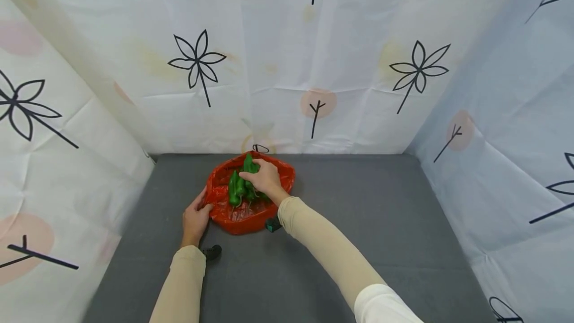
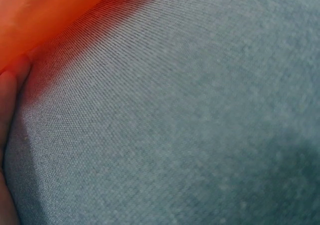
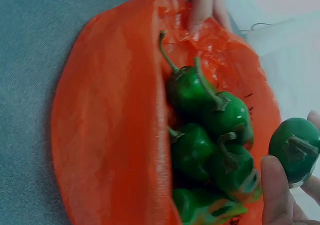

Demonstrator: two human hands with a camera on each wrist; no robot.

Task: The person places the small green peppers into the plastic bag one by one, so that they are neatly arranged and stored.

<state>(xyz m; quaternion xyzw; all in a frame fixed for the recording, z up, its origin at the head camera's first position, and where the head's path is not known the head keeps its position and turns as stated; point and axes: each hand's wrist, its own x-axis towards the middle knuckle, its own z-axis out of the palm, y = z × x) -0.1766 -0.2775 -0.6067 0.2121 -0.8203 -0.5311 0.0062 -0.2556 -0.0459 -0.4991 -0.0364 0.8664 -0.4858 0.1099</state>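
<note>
An orange-red plastic bag (image 1: 244,227) lies with its mouth spread wide. Several green peppers (image 3: 192,152), stems attached, are gathered inside it. My right hand (image 1: 265,179) holds one green pepper (image 3: 295,147) over the far part of the bag, thumb on one side and fingers on the other. At the bag's left side, my left hand (image 1: 196,221) pinches the rim, its thumb lapping over the edge in the right wrist view. The left wrist view catches only part of the left fingers (image 2: 9,97) against the plastic; the rest of that hand is out of frame.
The bag stands near the back of a grey table (image 1: 358,223). Pale patterned cloth (image 1: 278,54) rises behind the table and on both sides. Dark wrist devices, one below the bag (image 1: 272,224), sit under the forearms.
</note>
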